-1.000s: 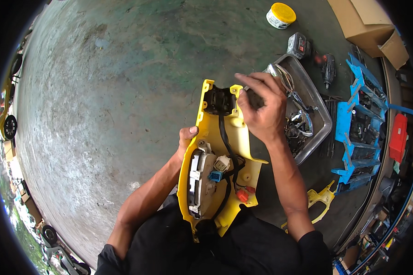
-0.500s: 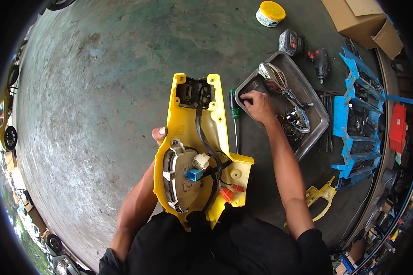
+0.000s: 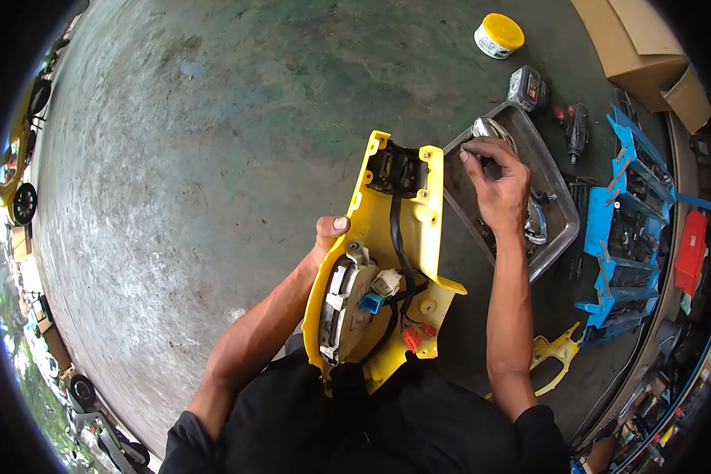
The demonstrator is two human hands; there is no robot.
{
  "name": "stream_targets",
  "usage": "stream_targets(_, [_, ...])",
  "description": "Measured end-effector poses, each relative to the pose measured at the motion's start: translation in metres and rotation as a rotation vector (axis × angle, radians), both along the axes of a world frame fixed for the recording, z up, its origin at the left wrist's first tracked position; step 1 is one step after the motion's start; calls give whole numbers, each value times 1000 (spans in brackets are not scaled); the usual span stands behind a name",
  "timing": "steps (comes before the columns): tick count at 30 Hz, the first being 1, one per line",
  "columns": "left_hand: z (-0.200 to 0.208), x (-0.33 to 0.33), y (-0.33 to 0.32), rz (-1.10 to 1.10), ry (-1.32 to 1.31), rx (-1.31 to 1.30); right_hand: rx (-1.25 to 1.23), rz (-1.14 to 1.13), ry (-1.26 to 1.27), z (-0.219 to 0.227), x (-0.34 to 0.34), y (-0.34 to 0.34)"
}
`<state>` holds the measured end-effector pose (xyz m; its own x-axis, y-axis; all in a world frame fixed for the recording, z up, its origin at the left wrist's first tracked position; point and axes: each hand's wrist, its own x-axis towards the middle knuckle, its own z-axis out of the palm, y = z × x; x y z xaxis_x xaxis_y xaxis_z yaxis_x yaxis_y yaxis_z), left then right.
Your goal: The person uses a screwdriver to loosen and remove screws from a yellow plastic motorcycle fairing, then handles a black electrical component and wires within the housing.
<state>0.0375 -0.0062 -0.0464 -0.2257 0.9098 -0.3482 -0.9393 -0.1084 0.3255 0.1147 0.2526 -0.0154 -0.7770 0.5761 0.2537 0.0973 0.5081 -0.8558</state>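
My left hand (image 3: 329,237) grips the left edge of a yellow plastic scooter handlebar cover (image 3: 419,237), its thumb over the rim. The cover's inside faces up, its lower end against my black clothing. It holds a round instrument cluster (image 3: 351,308), a white connector (image 3: 386,282), a blue connector (image 3: 372,302), red-orange connectors (image 3: 411,340) and a black part (image 3: 395,167) at the far end. A black cable runs down its middle. My right hand (image 3: 502,182) is raised above a metal tray (image 3: 559,245), thumb and fingertips pinched; what they hold is too small to tell.
Chrome mirrors (image 3: 491,128) lie in the tray. Beyond it are a battery pack (image 3: 528,88), a cordless power tool (image 3: 577,133) and a yellow-lidded tub (image 3: 500,36). To the right stand a blue toolbox (image 3: 606,212) and cardboard box (image 3: 644,75); a yellow frame piece (image 3: 559,353) lies nearer.
My right hand has come up from inside the tray, fingers pinched. My left hand has tilted the cover and shifted it right, so it hides the green-handled screwdriver. The whole view has shifted slightly.
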Motion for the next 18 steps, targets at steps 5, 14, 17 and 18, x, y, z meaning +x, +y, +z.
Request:
stream_targets(5, [0, 2, 3, -17, 21, 9, 163, 337, 51, 63, -19, -41])
stream_targets(14, [8, 5, 18, -42, 81, 1, 390, 339, -122, 73, -20, -57])
stream_targets(17, [15, 1, 15, -78, 118, -33, 532, 386, -155, 79, -22, -60])
stream_targets(18, [21, 1, 17, -82, 147, -54, 591, 395, -166, 81, -21, -61])
